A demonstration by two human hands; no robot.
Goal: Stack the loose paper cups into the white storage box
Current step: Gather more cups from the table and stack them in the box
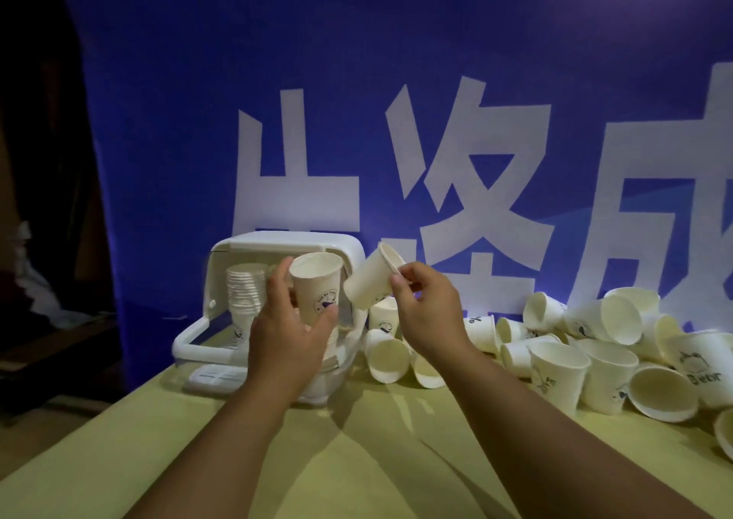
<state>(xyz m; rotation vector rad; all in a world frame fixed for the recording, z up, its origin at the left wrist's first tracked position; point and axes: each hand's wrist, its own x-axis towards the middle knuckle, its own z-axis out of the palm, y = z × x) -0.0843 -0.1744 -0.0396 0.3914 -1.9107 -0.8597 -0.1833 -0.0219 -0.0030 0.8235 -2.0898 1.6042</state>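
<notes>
In front of the white storage box [254,248], the left hand [283,334] grips an upright paper cup [317,290], mouth up; the right hand [426,306] pinches the rim of a tilted cup [369,278], its mouth pointing up and right.

**Backdrop, table covering and surroundings**

A large blue fabric banner [396,62] printed with big white block characters is hung behind the work area, and most of the upper view is filled by it. Its lower edge is met by a flat table surface covered in pale yellow-green cloth [357,459], across which long soft shadows are cast. To the left of the banner, a dark unlit area [35,121] is seen, in which little can be made out. A crumpled pale grey-white bundle of cloth [27,272] is seen low in that dark area, near the left edge; its exact nature cannot be told.
</notes>
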